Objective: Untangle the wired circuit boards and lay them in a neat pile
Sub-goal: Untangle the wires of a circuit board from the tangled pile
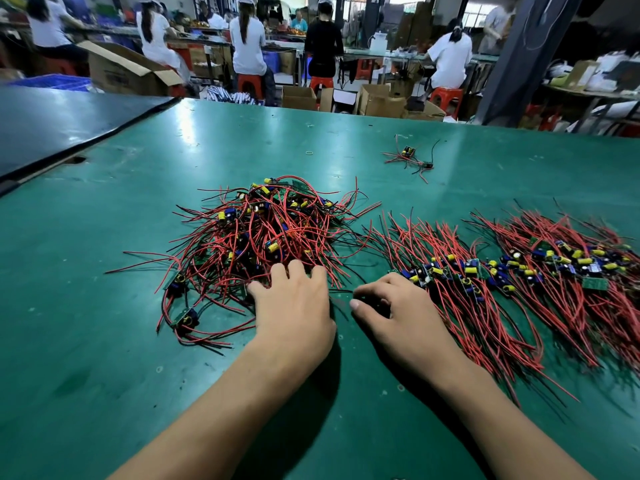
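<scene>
A tangled heap of small circuit boards with red and black wires [266, 230] lies in the middle of the green table [86, 306]. My left hand [294, 306] rests on the heap's near edge, fingers spread and reaching into the wires. My right hand [391, 310] lies beside it with fingers curled; it seems to pinch dark wires at the left end of a neat row of boards [450, 271]. A second neat row [568, 265] lies further right, its wires combed toward me.
Two stray wired boards [410, 157] lie apart at the far middle of the table. A dark panel [52, 123] covers the far left corner. Beyond the table's far edge, people sit on red stools at benches, with cardboard boxes [381, 98] on the floor.
</scene>
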The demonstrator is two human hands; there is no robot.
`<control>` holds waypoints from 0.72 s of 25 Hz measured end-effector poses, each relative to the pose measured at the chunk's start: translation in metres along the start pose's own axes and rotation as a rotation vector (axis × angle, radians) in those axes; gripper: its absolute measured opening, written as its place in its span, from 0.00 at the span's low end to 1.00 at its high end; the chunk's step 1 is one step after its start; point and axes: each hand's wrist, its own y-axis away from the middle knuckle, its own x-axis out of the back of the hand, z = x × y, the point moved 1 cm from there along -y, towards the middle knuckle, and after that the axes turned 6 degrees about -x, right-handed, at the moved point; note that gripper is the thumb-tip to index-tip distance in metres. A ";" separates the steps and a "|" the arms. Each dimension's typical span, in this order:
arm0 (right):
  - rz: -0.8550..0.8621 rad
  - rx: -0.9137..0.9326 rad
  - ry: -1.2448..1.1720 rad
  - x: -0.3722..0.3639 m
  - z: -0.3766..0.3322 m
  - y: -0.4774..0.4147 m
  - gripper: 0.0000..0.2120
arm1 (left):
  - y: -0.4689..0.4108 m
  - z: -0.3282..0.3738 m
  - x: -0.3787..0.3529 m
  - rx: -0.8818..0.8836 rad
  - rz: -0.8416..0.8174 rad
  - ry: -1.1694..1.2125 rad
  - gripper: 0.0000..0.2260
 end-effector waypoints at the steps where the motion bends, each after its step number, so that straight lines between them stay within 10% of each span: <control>1: 0.001 0.001 -0.006 0.000 0.000 0.000 0.12 | -0.001 0.001 0.000 -0.024 0.048 0.058 0.17; 7: -0.010 0.013 -0.033 0.000 -0.001 0.000 0.15 | -0.004 0.003 -0.010 -0.347 0.297 0.601 0.12; 18: 0.213 -0.012 -0.090 0.009 0.001 -0.004 0.04 | -0.003 0.004 -0.007 -0.567 0.705 0.727 0.12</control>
